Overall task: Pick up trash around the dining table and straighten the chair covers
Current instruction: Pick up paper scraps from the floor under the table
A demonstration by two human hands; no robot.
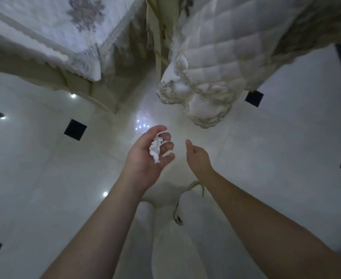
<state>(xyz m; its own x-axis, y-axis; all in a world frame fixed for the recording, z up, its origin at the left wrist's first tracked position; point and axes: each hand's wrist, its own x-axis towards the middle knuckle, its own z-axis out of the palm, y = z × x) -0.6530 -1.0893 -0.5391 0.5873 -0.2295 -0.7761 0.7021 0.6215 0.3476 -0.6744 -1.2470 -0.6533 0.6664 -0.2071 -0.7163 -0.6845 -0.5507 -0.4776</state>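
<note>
At the far left the covered tabletop [44, 27] overhangs the floor [34, 158], the left hand [147, 152] cups crumpled paper trash [155, 148] in curled fingers, the right hand [198, 156] hangs loosely uncurled, empty, so trash-gathering seems underway, likely next straightening the rumpled quilted chair cover [216, 57].

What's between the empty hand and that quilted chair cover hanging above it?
Nothing: in the head view only bare glossy floor shows between the right hand and the chair cover. The crumpled paper sits in the left hand.
</note>
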